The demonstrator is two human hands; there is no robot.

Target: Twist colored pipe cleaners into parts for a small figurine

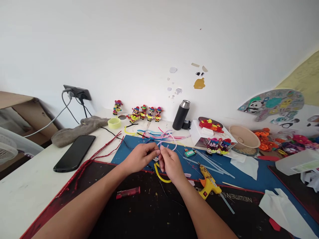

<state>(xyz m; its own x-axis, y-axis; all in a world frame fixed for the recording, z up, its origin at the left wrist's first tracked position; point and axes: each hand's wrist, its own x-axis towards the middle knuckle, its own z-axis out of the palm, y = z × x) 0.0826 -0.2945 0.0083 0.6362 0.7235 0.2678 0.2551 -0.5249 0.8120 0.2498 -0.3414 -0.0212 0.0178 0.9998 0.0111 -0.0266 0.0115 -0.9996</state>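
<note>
My left hand and my right hand meet above the blue mat, each closed in a pinch with the fingertips almost touching. Between them is a pale lilac pipe cleaner, which curves up in a loop behind the fingers. The pinched part is hidden by my fingers. Just below my right hand a curved yellow pipe cleaner lies on the mat. Loose pipe cleaners in blue, pink and white spread out behind my hands.
A yellow glue gun lies right of my hands, near clear glue sticks and a green lighter. A red lighter, a phone and driftwood are left. Behind stand small figures and a black thermos.
</note>
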